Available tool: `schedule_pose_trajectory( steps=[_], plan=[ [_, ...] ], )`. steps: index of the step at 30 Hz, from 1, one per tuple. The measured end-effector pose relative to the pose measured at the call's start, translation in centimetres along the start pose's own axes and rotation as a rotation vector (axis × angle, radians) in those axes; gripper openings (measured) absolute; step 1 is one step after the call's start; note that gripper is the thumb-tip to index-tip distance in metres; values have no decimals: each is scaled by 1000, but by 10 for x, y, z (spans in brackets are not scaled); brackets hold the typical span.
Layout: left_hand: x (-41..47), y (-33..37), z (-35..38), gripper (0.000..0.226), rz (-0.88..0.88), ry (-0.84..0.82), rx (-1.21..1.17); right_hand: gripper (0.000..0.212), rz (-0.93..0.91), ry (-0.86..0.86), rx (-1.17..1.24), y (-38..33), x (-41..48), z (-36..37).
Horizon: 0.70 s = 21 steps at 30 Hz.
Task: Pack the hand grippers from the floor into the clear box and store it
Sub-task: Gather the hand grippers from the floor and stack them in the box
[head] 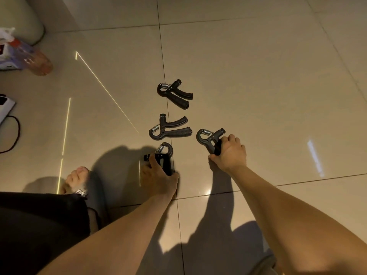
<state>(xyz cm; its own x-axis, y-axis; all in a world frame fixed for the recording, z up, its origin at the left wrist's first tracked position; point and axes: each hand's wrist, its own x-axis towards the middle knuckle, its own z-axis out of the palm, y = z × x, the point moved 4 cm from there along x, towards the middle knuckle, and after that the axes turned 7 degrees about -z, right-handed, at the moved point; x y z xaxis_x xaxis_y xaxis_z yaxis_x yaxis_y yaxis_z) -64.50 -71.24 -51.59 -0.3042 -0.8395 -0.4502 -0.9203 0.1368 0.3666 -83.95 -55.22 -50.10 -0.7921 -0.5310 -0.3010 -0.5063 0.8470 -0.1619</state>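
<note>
Left hand [158, 179] curls round near hand gripper [166, 154], right hand [230, 153] round right-side gripper [209, 136] — lift both squarely, handles together.

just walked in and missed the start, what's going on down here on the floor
A person is reaching down to the tiled floor with both hands. The left hand grips one black hand gripper, and the right hand grips a second gripper beside it. Two more lie loose just beyond them: a middle gripper and a far gripper. No clear box is in view.
</note>
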Motion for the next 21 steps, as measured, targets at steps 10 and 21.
schedule_pose_trajectory(
  steps=[10, 21],
  plan=[
    [-16, 21, -30, 47, 208, -102, -220, 56, 108, 14, 382, -10, -35, -29],
    [-72, 69, -119, 42, 435, -194, -258, 53, 85, 328, 597, -34, -117, -126]
  ],
)
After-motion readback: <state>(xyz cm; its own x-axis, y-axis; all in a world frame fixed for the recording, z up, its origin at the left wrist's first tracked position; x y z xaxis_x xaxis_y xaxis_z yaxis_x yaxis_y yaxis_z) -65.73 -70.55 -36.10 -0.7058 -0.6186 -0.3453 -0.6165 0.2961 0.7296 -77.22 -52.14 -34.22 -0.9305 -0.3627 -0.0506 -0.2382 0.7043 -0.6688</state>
